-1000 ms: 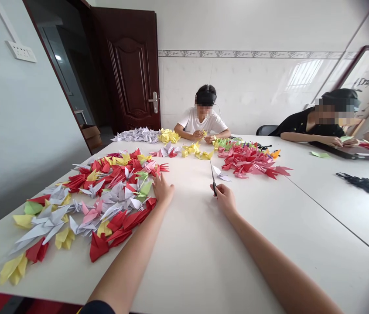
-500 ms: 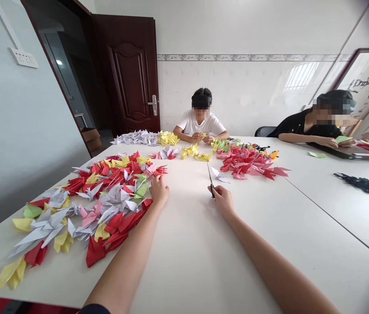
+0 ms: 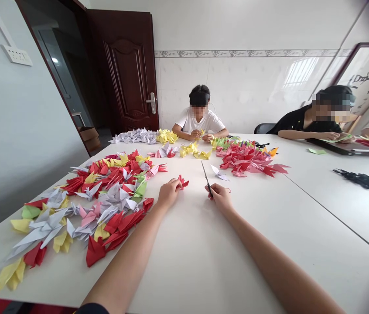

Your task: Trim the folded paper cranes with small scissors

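Observation:
Between the fingers of my left hand (image 3: pixel 169 192) is a red folded paper crane (image 3: pixel 182 182), partly covered by my fingertips. My right hand (image 3: pixel 221 197) grips a slim, pointed tool with a grey blade and dark handle, which looks like scissors (image 3: pixel 206 179). Its tip points away from me; my fingers hide much of the handle. A large pile of paper cranes (image 3: pixel 112 196) in red, white, yellow, pink and green spreads to the left of my left hand. Beyond my right hand lies a single white paper crane (image 3: pixel 220 173), close to a heap of pink and red cranes (image 3: pixel 246 160).
Across the white table (image 3: pixel 269 244) a person (image 3: pixel 200 117) handles a yellow piece. Another person (image 3: pixel 318 117) at the right holds green paper near a dark tray-like object. White cranes (image 3: pixel 134 136), yellow cranes (image 3: pixel 167 136) and a black bundle (image 3: pixel 364 179) also lie on the table.
My left hand has come away from the pile, moving right and nearer with a red crane in it. The scissors in my right hand tilt more to the left.

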`<action>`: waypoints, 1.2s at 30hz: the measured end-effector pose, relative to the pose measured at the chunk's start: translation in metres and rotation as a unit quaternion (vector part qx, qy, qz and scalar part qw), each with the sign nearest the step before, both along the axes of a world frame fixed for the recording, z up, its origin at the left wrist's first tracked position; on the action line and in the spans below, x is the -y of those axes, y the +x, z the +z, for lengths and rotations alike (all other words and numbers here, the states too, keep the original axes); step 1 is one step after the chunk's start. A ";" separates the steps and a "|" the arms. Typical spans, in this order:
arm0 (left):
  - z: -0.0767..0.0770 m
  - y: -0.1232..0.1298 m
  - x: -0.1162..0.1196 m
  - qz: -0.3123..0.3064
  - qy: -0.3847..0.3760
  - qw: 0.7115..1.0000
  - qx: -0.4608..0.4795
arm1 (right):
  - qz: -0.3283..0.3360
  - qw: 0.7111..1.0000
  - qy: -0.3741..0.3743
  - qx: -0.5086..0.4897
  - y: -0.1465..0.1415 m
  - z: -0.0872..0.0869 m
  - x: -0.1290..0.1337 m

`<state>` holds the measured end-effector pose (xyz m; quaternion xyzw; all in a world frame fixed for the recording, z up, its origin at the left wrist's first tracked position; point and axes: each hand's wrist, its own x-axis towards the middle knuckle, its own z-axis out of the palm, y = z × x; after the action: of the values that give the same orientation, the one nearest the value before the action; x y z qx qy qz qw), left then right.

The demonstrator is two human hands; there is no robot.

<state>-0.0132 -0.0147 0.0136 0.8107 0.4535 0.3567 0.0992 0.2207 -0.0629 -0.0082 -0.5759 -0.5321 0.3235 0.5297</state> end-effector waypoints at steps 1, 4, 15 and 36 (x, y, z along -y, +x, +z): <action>-0.001 0.000 0.000 -0.002 -0.005 1.000 0.003 | -0.002 1.000 0.001 0.002 0.000 0.000 0.000; -0.002 0.001 0.000 -0.011 -0.021 1.000 0.018 | -0.002 1.000 0.003 0.009 0.000 0.001 0.001; -0.005 -0.001 -0.002 -0.011 -0.030 0.999 -0.003 | 0.007 1.000 0.005 0.008 0.000 -0.003 -0.001; 0.001 0.002 0.000 -0.017 0.000 0.999 0.041 | 0.010 1.000 -0.007 0.027 -0.002 0.004 0.003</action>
<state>-0.0111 -0.0143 0.0142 0.8029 0.4351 0.3880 0.1243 0.2187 -0.0662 -0.0041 -0.5828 -0.5499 0.3169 0.5074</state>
